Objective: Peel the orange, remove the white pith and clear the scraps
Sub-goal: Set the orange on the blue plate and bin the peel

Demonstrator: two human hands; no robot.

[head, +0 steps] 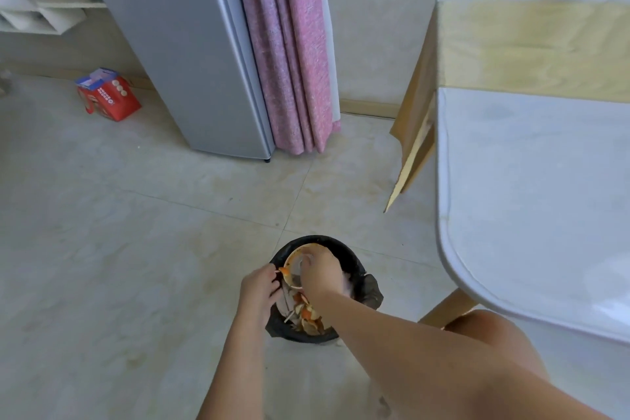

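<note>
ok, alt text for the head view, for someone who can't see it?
Seen from above, a person holds a plate over a black-lined bin on the tiled floor: the left hand grips its rim, the right hand reaches across it. The bin holds orange peel scraps; a table edge is at right.

Grey fridge (177, 54), pink curtain (293, 44) beside it, red box (107, 95), covered table (531, 181)

The round black waste bin (358, 259), lined in black plastic, holds orange-and-white peel scraps (308, 314). The round white plate (293, 257) has an orange-brown rim. The tall metal fridge (177, 54) is plain grey, the fabric curtain (293, 44) mottled pink, the cardboard box (109, 99) red and blue with white circles. The stone floor tiles (136, 215) are faintly marbled beige. The white tablecloth (528, 164) carries 1 pale yellow band.
</note>
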